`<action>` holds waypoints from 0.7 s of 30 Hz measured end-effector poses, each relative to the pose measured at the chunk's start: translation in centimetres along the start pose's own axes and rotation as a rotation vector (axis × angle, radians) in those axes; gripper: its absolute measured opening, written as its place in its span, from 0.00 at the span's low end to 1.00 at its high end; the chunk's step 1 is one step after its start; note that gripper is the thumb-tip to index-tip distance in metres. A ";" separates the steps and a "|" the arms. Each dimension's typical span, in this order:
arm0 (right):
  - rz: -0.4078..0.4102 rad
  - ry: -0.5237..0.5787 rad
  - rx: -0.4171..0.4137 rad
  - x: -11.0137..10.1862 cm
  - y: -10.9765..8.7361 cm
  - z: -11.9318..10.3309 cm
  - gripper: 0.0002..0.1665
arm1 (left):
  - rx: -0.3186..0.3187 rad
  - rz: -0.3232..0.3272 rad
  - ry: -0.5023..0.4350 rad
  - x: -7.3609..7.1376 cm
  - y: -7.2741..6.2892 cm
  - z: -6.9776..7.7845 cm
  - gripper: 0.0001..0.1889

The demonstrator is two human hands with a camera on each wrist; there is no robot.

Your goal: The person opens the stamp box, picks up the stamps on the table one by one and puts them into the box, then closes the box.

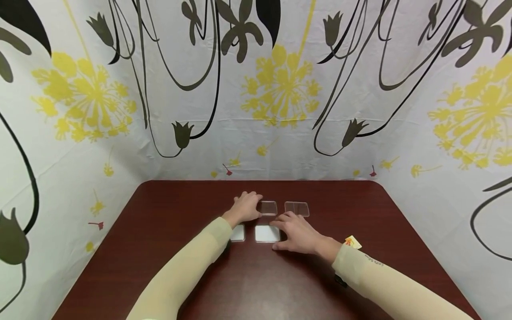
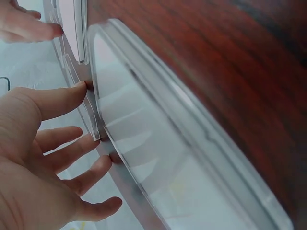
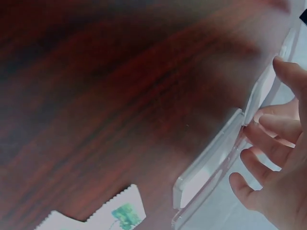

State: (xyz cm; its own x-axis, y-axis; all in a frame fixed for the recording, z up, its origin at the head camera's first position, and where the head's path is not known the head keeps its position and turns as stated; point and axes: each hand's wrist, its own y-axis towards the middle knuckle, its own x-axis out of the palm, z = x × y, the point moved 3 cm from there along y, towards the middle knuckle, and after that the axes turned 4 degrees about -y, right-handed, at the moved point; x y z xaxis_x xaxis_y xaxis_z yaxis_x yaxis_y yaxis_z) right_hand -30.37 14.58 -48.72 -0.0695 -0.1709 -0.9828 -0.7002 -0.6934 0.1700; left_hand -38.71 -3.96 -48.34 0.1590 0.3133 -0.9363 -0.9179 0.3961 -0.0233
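My left hand (image 1: 245, 207), fingers spread, is at the left end of a flat clear plastic piece (image 1: 269, 208) in the head view. In the left wrist view its thumb (image 2: 72, 98) overlaps the clear piece's edge, and its fingertips lie around the end. Nearer lies a clear-edged white box (image 1: 238, 233), partly behind the left forearm, with a second white box (image 1: 265, 234) to its right. My right hand (image 1: 298, 233) reaches over this second box's right end, thumb at the near side, fingers loosely bent at the far side. The right wrist view shows another white box (image 3: 206, 167) below the fingers.
A second clear piece (image 1: 297, 208) lies behind the right hand. Small jagged-edged packets (image 3: 125, 211) lie near the right wrist, one showing yellow and orange (image 1: 353, 242). The dark red wooden table (image 1: 280, 284) meets a patterned cloth (image 1: 276, 151) at the back.
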 end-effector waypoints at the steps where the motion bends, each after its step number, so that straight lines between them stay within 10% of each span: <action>1: -0.001 -0.003 -0.003 0.1 -0.1 0.0 0.38 | -0.001 -0.001 -0.006 0.0 0.0 0.0 0.36; 21: 0.036 -0.030 -0.002 0.5 -0.4 0.0 0.27 | -0.003 0.027 -0.037 0.1 -0.1 -0.8 0.33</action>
State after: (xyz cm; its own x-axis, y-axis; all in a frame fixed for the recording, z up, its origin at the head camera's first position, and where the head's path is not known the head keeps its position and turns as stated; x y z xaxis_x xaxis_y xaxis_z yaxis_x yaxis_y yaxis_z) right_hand -30.15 14.75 -49.29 -0.1153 -0.1747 -0.9778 -0.6952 -0.6889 0.2051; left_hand -38.89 -4.66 -48.71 0.1471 0.3560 -0.9228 -0.9233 0.3842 0.0010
